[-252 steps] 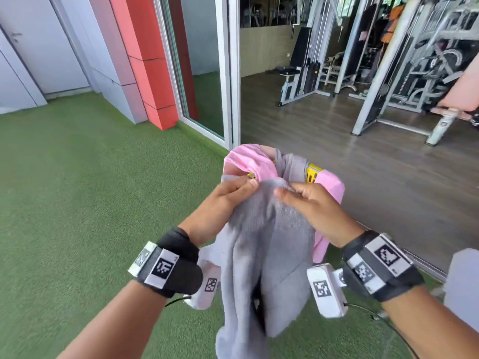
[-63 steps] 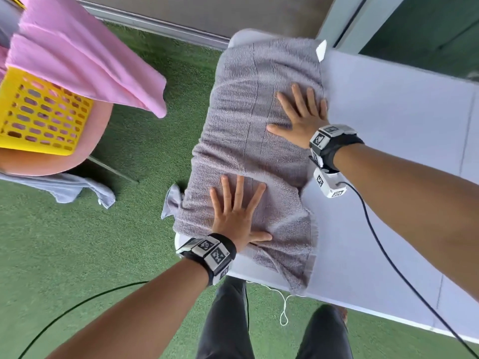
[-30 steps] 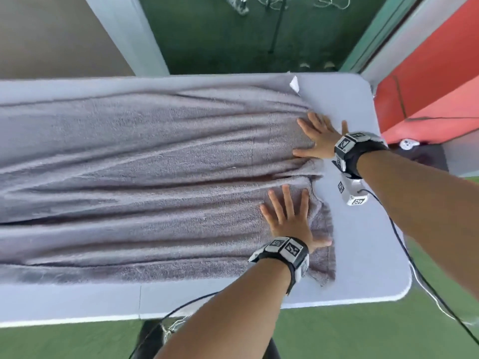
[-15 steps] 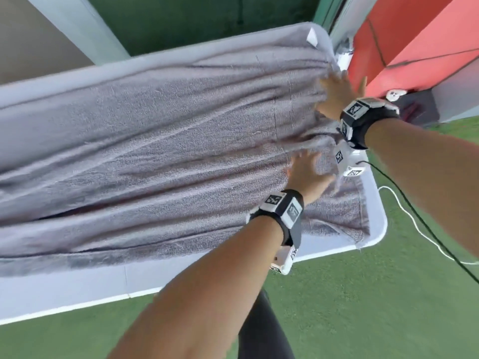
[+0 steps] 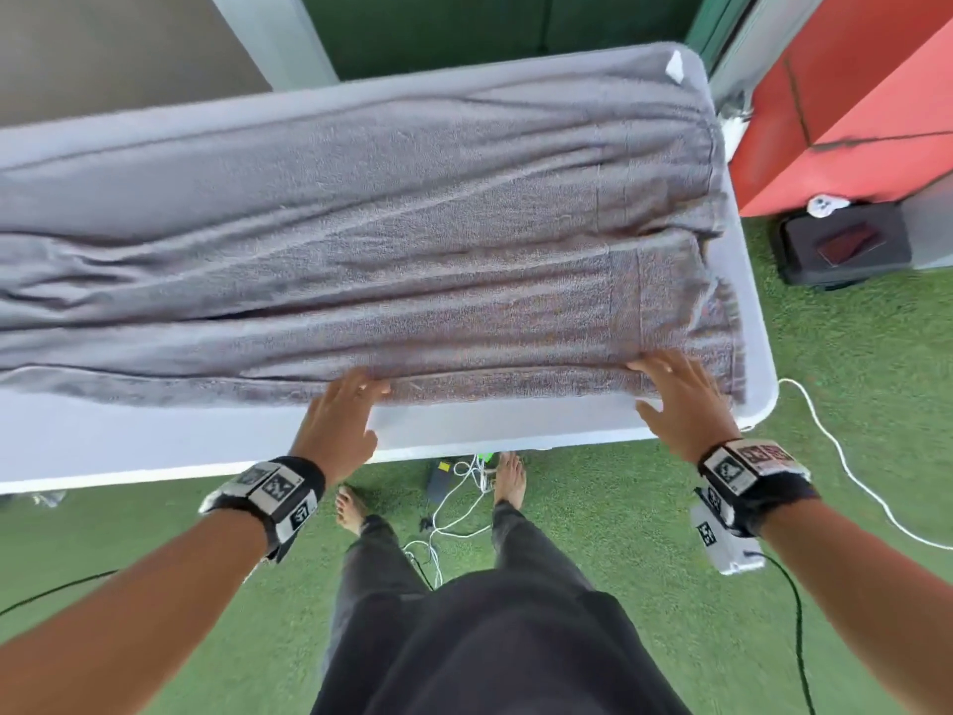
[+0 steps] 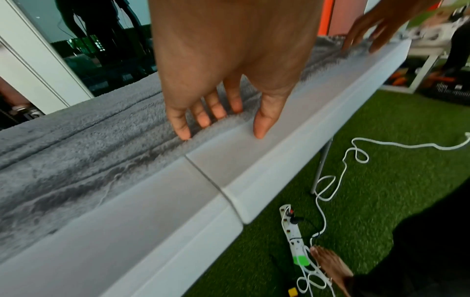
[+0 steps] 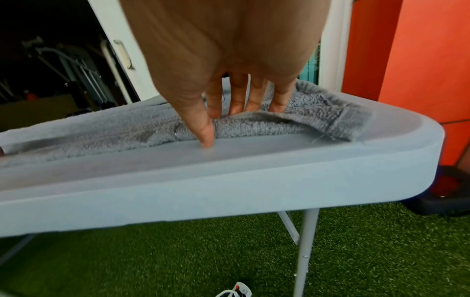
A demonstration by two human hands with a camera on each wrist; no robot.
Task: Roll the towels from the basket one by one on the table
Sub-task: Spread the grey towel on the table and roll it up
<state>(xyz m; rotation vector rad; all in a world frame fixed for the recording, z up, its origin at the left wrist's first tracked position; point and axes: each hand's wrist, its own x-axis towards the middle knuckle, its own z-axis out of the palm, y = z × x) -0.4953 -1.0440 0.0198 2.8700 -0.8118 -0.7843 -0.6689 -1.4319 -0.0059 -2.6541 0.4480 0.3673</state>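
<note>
A grey towel [image 5: 412, 224] lies spread lengthwise over the white folding table [image 5: 154, 446], wrinkled, with its right end near the table's right end. My left hand [image 5: 361, 394] is at the towel's near long edge; in the left wrist view its straight fingers [image 6: 203, 120] touch the towel [image 6: 76, 150] and the thumb rests on the bare table [image 6: 178, 211]. My right hand [image 5: 655, 384] is at the same edge further right. In the right wrist view its fingers [image 7: 239, 104] lie on the towel [image 7: 279, 120] and the thumb presses the table [image 7: 203, 191]. The basket is out of view.
Green turf surrounds the table. A power strip with white cables [image 5: 464, 472] lies under the near edge by my bare feet. A black box [image 5: 840, 245] sits at the right against a red wall [image 5: 851, 95]. A table leg [image 7: 305, 251] stands under the right end.
Both hands have left the towel's right end and come back to its near long edge, now spread well apart. The towel lies flatter at that end.
</note>
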